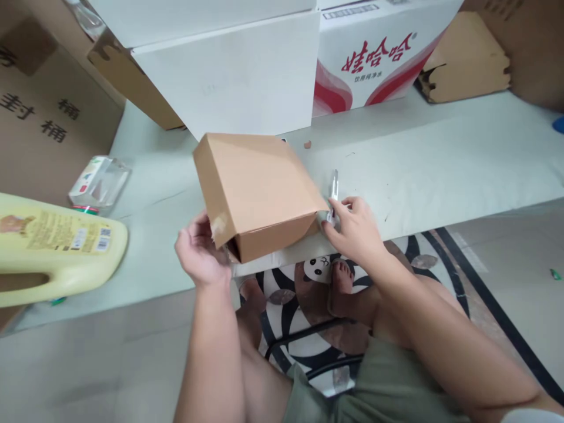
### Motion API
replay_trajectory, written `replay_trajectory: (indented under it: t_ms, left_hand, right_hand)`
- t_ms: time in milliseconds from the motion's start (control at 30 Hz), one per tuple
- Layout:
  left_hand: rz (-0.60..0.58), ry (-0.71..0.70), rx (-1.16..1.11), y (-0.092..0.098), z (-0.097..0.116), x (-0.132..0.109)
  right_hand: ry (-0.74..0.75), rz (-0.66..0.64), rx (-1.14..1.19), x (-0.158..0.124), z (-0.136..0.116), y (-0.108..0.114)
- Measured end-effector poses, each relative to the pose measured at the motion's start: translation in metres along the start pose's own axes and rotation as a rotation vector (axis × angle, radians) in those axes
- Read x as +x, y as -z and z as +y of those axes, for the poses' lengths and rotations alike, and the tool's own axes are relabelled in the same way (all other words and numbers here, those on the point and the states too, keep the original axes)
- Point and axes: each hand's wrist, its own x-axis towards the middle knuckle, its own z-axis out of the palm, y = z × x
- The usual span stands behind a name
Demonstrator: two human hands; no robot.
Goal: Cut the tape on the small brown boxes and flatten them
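Note:
A small brown cardboard box (255, 188) sits tilted at the near edge of the pale work surface (440, 158). My left hand (200, 252) grips the box's near left corner, fingers curled round a torn flap. My right hand (352, 226) rests at the box's right corner, fingers closed on a small clear and metal tool (333, 191) that lies on the surface; I cannot make out what the tool is.
A large yellow jug (53, 247) lies on its side at the left. A clear plastic packet (99, 182) sits behind it. White cartons (233, 76), a red and white printed carton (374, 59) and brown cardboard boxes (48, 111) line the back. My legs and feet are below the edge.

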Motion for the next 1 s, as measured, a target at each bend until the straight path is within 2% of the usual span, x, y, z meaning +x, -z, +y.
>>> replay_trajectory:
  t_ms: [67, 200, 267, 433, 567, 700, 833, 1000]
  left_hand:
    - [0.031, 0.060, 0.039, 0.002, 0.003, 0.001]
    - [0.014, -0.030, 0.121, 0.003, 0.011, 0.000]
    - [-0.018, -0.035, 0.103, 0.003, 0.014, 0.000]
    - [-0.066, -0.009, 0.075, 0.005, 0.015, 0.001]
    - [-0.085, 0.003, 0.066, 0.005, 0.013, 0.001]
    - [-0.023, -0.051, 0.131, 0.009, 0.010, 0.003]
    - [0.022, -0.083, 0.228, 0.012, 0.010, 0.005]
    - [0.080, -0.104, 0.244, 0.011, 0.014, 0.005]
  right_hand:
    - [0.066, 0.010, 0.024, -0.001, 0.000, -0.002]
    - [0.262, -0.061, 0.240, 0.000, -0.007, -0.003]
    - [0.302, -0.106, 0.374, 0.002, -0.010, -0.002]
    - [0.213, -0.201, 0.558, 0.008, -0.015, -0.006]
    - [0.204, -0.208, 0.649, 0.011, -0.019, -0.006]
    - [0.184, -0.140, 0.677, 0.009, -0.021, -0.003]
    - [0.083, -0.021, 0.641, 0.006, -0.022, -0.001]
    - [0.087, 0.014, 0.753, 0.003, -0.023, 0.003]
